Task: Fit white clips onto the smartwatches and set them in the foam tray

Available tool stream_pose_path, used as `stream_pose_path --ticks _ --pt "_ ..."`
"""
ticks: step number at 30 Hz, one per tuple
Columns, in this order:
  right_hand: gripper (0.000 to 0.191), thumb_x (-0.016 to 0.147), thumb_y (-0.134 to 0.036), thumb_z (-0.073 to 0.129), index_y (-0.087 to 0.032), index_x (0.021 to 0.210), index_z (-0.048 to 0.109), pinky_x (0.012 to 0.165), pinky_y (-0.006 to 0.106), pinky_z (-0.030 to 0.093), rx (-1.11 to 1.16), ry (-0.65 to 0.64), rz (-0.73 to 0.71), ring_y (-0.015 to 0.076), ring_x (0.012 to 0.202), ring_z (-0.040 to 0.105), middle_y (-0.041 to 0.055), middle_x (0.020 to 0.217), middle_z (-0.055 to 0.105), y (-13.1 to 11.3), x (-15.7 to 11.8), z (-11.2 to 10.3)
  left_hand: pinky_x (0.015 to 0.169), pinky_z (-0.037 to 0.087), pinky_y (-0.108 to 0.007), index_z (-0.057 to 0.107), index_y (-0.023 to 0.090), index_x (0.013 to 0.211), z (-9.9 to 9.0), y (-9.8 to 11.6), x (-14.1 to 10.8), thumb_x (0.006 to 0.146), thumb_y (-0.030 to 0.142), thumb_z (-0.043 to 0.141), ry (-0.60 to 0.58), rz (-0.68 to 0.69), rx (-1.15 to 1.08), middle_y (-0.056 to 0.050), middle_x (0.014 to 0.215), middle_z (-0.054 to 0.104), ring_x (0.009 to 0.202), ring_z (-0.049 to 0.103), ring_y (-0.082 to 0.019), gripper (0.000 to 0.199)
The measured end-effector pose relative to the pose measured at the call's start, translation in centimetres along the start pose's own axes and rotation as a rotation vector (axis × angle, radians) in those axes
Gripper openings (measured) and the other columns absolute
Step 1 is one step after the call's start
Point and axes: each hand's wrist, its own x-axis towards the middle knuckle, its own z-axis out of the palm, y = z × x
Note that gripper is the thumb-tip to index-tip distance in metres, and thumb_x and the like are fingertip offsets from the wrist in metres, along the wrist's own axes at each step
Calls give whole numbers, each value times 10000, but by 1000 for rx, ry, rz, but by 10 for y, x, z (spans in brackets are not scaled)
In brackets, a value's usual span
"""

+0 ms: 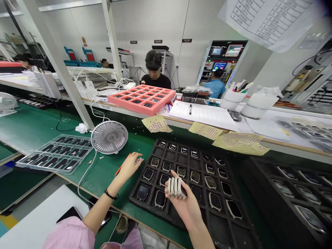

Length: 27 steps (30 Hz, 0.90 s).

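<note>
Right grip [187,204] is curled closed around a short stack of watch cases [176,187], some four of them standing edge to edge like sliced bread, thumb on one side and fingers on the other. Taking the middle of the black tray [220,223] as the clock's centre, that stack sits over it towards 9 o'clock, above pockets where other cases lie face up. Some in the far row, around 11 to 12, show lit screens.

Left grip [131,165] is just beyond the tray's edge at 10 o'clock, fingers half bent over the green table [38,128]. Something small and pale shows at the fingertips, too small to name; whether it is pinched cannot be told. An orange stick [119,169] lies by that wrist, and a fan [110,137] stands farther out at 10. On the shelf, an orange foam tray [155,110] sits at 11.

The step in hand looks like handling the cases as a bunch; whether they are being picked out or put in cannot be told. The next move probably calls for a steady right grip, pressing the stack together, while the left takes one case by its rim, keeping off the glass.
</note>
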Motion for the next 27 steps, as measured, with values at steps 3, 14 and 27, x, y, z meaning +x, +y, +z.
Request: stream_pose_path --ticks 3,14,27 --pt "529 775 -379 659 -196 1260 556 654 305 450 93 6 36 175 691 601 72 824 684 0 1 -1 874 468 -333 618 148 1097 15 -27 19 889 261 497 -59 -63 163 -120 1147 596 1089 555 -264 266" --pt "500 784 -348 652 -204 1255 564 641 315 445 38 -16 23 188 699 606 77 826 693 -2 1 -2 730 470 -273 649 194 976 21 -42 49 840 260 549 -164 -101 217 -82 1081 613 944 621 -224 181" --pt "558 796 -370 642 -199 1313 516 649 314 444 6 -36 15 183 696 596 82 845 688 -11 -1 -2 666 455 -217 676 153 784 14 -47 69 689 150 662 -254 -122 186 -91 948 686 877 647 -209 96"
